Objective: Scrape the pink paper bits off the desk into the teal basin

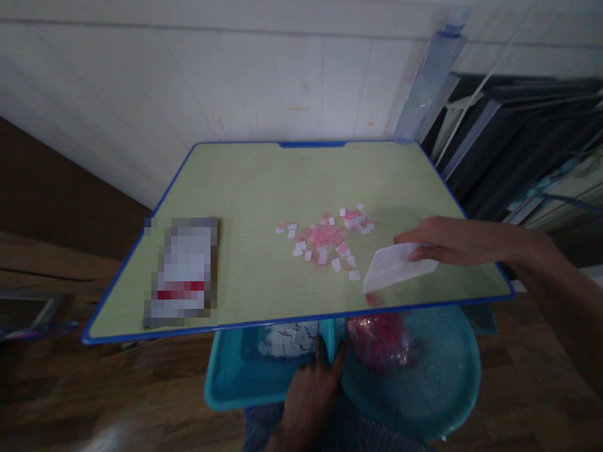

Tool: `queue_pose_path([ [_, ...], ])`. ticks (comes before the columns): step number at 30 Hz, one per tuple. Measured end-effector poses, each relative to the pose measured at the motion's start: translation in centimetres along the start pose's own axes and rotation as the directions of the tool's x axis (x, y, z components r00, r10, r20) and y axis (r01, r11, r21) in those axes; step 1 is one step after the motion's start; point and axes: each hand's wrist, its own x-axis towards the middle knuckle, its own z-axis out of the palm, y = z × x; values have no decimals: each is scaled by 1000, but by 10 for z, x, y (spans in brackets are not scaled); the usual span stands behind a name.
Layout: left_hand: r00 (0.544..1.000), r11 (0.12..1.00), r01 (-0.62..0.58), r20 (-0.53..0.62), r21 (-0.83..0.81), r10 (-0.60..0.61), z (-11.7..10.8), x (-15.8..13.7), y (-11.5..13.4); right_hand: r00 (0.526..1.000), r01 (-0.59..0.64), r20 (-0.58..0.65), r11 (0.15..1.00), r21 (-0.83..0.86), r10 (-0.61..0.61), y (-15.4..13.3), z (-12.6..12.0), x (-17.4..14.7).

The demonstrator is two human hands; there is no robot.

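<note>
Set the dial on the scatter of small pieces (325, 237), spread across the middle of the pale green board (254, 179), and here comes the right hand (440, 238) at three o'clock! It's closed firmly around a flat white scraper (393, 267), thumb on the near face, the blade slanting at about four o'clock, just beside the pieces but apart from the main cluster. Straight down at six o'clock, below the board's blue near edge, sits the left hand (313, 389), fingers at the rims where two vessels meet; whether it grips them, I can't tell.

And what a look to those pieces! Soft, see-through pink heaped at the centre, crisp little white squares fringing it, some tinted pink where the colours overlap. Loose squares lie out at nine and five o'clock, and a stray pink scrap (372, 300), also at five, lies under the scraper's corner, close to the board's edge.

Down at seven, a rectangular blue tub (213, 370) carries white pieces (292, 339); at five, a round teal basin (445, 370) holds a glossy deep-pink mass (384, 339). At nine o'clock on the board, a pixelated oblong item (186, 270); up at one, a clear bottle (431, 81) by the wall.
</note>
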Motion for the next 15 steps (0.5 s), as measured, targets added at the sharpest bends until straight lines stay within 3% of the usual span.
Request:
queue_pose_path([
  [3, 1000, 1000, -1, -13, 7, 1, 1, -1, 0, 992, 18, 126, 998, 59, -26, -6, 1, -3],
  [10, 1000, 1000, -8, -13, 0, 8, -1, -1, 0, 986, -26, 164, 1000, -2, 26, -27, 5, -24],
  [15, 1000, 1000, 1, -14, 8, -1, -4, -3, 1, 964, -111, 251, 989, 100, 83, -36, -1, -29],
])
